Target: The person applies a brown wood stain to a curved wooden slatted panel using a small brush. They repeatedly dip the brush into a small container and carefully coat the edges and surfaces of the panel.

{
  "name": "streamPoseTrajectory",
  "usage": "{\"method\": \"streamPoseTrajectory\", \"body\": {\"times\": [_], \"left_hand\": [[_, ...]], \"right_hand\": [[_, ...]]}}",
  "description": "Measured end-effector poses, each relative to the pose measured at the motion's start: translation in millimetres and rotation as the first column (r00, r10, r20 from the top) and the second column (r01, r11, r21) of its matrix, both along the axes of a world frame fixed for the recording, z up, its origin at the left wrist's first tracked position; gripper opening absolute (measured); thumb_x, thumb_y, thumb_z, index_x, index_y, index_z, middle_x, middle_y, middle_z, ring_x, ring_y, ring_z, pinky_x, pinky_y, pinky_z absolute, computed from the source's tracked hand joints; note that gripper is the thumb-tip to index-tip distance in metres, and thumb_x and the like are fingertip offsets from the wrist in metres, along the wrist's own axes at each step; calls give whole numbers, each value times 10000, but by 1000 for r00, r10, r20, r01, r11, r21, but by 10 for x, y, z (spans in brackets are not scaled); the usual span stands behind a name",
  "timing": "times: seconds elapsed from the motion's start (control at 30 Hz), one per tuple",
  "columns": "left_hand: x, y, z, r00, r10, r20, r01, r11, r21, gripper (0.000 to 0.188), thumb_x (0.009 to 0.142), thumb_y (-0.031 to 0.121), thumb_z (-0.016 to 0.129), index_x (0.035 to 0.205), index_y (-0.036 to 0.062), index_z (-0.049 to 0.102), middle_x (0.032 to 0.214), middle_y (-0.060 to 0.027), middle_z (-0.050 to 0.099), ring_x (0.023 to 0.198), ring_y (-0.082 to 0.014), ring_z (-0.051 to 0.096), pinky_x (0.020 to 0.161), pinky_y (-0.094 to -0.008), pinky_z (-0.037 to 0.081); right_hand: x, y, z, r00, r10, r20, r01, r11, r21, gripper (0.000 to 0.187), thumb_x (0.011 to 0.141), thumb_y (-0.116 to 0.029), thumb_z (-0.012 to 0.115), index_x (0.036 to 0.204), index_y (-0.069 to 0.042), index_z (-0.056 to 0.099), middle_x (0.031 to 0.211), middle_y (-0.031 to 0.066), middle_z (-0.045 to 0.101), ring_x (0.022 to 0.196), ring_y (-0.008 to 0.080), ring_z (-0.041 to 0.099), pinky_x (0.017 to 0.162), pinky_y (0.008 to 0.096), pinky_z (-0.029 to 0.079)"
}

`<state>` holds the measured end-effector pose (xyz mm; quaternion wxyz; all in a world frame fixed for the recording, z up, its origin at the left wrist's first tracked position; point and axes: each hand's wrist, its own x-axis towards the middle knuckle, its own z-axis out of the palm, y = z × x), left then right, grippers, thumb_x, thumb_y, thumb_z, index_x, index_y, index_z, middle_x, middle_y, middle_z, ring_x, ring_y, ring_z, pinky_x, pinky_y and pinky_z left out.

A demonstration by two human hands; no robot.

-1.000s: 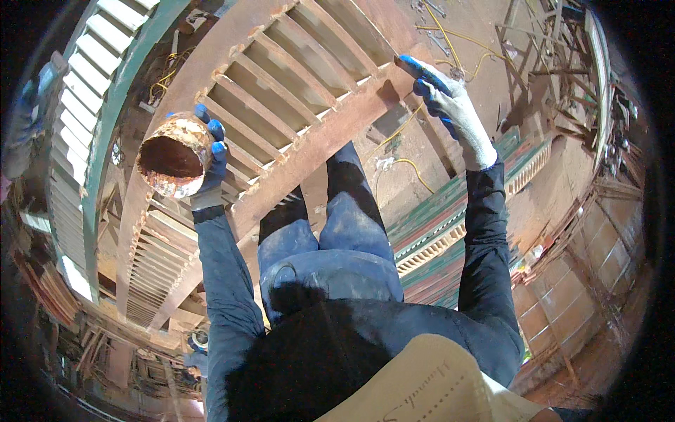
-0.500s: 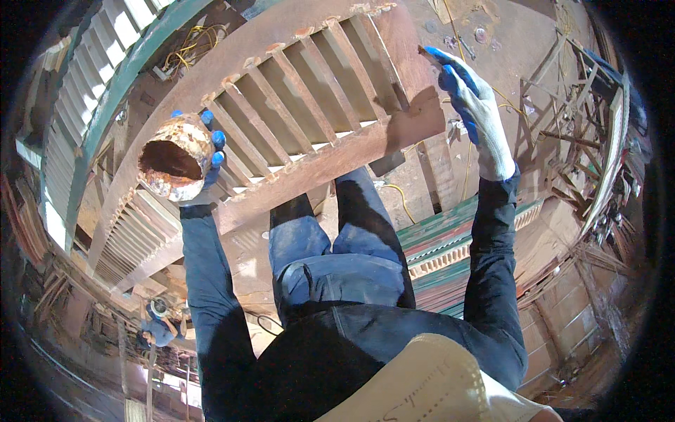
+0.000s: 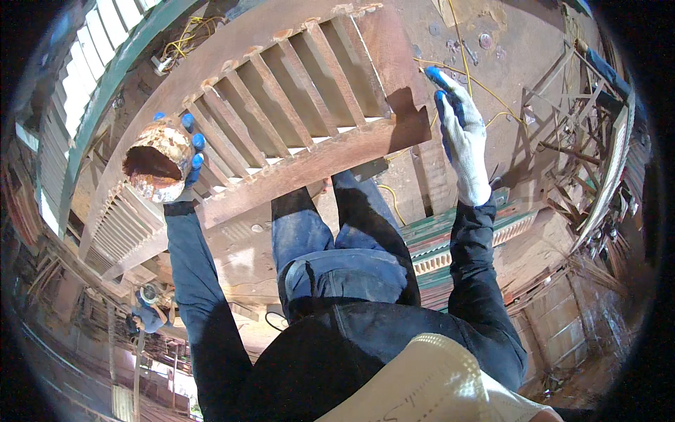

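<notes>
A crusted, paint-caked can (image 3: 156,156), brown inside, is gripped in my left hand (image 3: 193,151), whose blue-coated glove fingers curl round its right side. The can's open mouth faces me. Below it stretches a brown wooden louvered shutter (image 3: 281,172) with slanted slats. Above the shutter's right end is my right hand (image 3: 460,119) in a white glove with blue fingers. Its fingers are pressed together, and a small thin tip shows at their end; what it belongs to cannot be made out. The right hand casts a shadow on the shutter's frame.
A green-framed louvered panel (image 3: 116,77) stands at the left. Green and red slatted panels (image 3: 432,264) lie by my right arm. Scrap wood (image 3: 583,162) is heaped at the right. A yellow cord (image 3: 464,60) crosses the floor. Another person (image 3: 149,309) is at the lower left.
My right hand has shifted slightly down and left, its fingers still together. The can and shutter appear a little further left in the view; the can stays in my left hand.
</notes>
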<state>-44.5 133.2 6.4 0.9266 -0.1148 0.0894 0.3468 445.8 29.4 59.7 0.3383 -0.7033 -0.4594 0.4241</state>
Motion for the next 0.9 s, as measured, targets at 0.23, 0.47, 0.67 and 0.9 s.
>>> {"method": "streamPoseTrajectory", "body": {"times": [0.23,0.47,0.67,0.9], "left_hand": [[24,-16,-74,998,50,-37,-50,999,9,543,980,368,596,1486,269,425,1566,-184,313,1308,-504,417,988,-660,486],[-61,-55,-69,983,83,-163,-78,996,35,564,956,381,616,1468,225,436,1520,-233,346,1241,-513,456,896,-648,538],[-76,-62,-67,987,31,-156,-32,999,-2,566,958,385,610,1471,224,431,1522,-231,346,1240,-511,457,897,-650,536],[-79,-77,-71,987,-4,-161,1,1000,-21,569,960,389,604,1475,223,426,1524,-228,345,1240,-509,457,898,-653,533]], "right_hand": [[-115,-300,3,910,-254,-326,195,960,-203,333,1034,-108,530,1349,-20,593,1280,59,639,1048,93,557,916,225,430],[31,-616,81,871,-371,-321,262,904,-337,397,1036,-251,557,1364,-30,591,1212,-8,638,869,49,498,786,198,426],[-125,-767,-65,966,-251,54,246,966,82,324,967,-14,602,1268,-105,680,960,-3,630,819,49,526,725,212,441],[-187,-630,-44,805,44,592,-143,982,121,414,804,-18,735,1171,-208,718,867,47,607,711,202,624,614,301,505]]}}
